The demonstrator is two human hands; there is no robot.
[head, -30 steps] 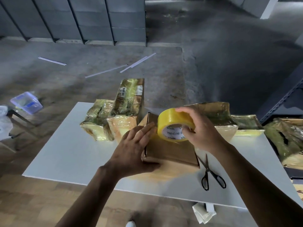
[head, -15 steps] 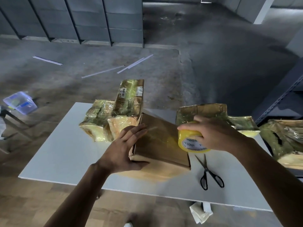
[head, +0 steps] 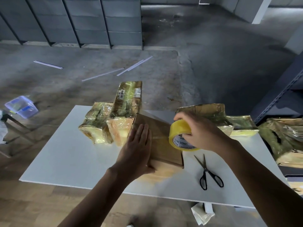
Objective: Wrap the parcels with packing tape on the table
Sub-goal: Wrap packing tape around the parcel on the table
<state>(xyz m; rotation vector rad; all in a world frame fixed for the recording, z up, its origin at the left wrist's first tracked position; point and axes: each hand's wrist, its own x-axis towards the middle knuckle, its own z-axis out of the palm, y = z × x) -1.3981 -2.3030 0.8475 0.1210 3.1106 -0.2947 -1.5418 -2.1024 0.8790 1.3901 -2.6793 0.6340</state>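
Observation:
A brown cardboard parcel [head: 162, 141] lies tilted in the middle of the white table [head: 68, 153]. My left hand [head: 137, 148] lies flat on the parcel's left side, fingers straight, thumb under its near corner. My right hand [head: 201, 133] grips a yellow roll of packing tape [head: 178, 133] at the parcel's right edge. A strip of tape runs from the roll across the parcel's top. Two parcels wrapped in tape [head: 113, 122] stand behind on the left; more wrapped parcels [head: 218, 115] lie behind my right hand.
Black scissors [head: 208, 172] lie on the table to the right of the parcel. A taped bundle [head: 285, 138] sits on a surface at the far right, beside dark shelving [head: 278, 95]. A clear plastic box [head: 21, 106] rests at the left. Bare floor lies beyond.
My right hand carried the tape roll from above the parcel down to its right edge, then a little up. My left hand flattened onto the parcel's top left.

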